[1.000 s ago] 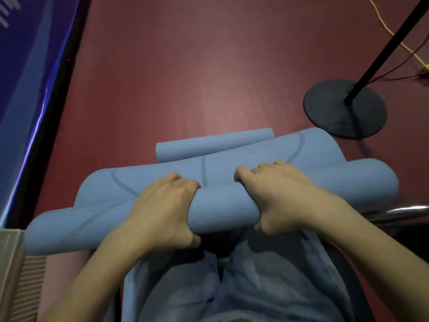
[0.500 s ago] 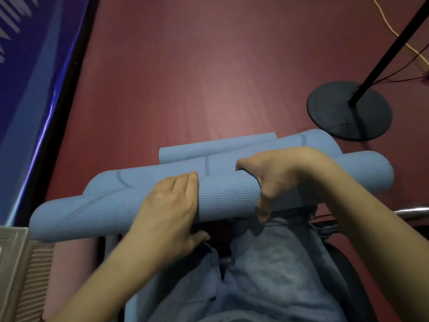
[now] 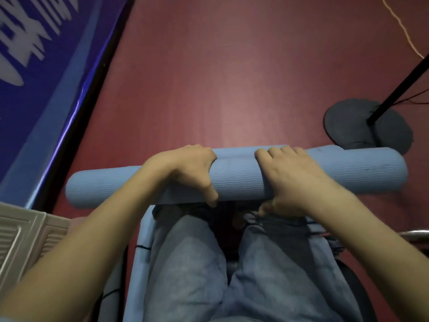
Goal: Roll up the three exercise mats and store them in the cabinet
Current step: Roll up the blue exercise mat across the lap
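Observation:
A light blue exercise mat (image 3: 234,176) lies rolled into a long tube across the dark red floor, just beyond my knees. My left hand (image 3: 185,170) grips the roll left of its middle, fingers curled over the far side and thumb on the near side. My right hand (image 3: 292,177) grips it right of the middle, fingers over the top and thumb underneath. A narrow strip of the same blue mat shows along the roll's far edge. No cabinet is in view.
A black round stand base (image 3: 362,129) with a slanted pole sits at the right, close to the roll's end. A blue banner (image 3: 34,77) with a black edge runs along the left. A beige ribbed panel (image 3: 25,235) sits at the lower left. Another blue mat edge (image 3: 139,263) lies under my legs.
The mat has rolled away from me over its remaining flat part, which is now almost all wound in. Both hands moved forward with it and re-gripped the roll.

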Demonstrator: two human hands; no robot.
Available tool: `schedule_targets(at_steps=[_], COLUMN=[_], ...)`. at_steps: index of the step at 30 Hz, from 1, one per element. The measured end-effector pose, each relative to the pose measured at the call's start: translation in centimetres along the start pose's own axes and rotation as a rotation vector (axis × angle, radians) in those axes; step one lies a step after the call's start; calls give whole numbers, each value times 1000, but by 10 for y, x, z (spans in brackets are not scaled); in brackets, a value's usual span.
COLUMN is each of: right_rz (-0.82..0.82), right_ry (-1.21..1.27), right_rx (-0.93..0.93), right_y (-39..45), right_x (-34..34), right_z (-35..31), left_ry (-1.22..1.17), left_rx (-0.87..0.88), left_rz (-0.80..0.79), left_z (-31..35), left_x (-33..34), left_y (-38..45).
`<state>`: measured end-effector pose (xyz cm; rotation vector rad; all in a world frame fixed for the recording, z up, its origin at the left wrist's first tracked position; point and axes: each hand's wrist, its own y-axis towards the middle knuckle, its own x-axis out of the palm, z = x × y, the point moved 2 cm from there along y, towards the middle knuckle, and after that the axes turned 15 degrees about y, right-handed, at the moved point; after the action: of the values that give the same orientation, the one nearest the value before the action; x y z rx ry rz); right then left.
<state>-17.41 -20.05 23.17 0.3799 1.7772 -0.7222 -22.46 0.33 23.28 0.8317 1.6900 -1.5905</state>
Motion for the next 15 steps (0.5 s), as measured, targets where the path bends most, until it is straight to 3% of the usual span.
schedule_targets(at_steps=[6, 12, 15], right_rz=[146, -15, -189], right_ry=[-56, 57, 101], right_rx=[-1, 0, 54], right_y=[10, 35, 45], right_x=[16, -7, -19], right_z=[5, 14, 18], left_ry=[-47, -178, -243], left_rx=[15, -13, 6], left_rz=[24, 351, 464], left_z=[-1, -9, -13], left_x=[5, 11, 15], left_y=[8, 4, -3])
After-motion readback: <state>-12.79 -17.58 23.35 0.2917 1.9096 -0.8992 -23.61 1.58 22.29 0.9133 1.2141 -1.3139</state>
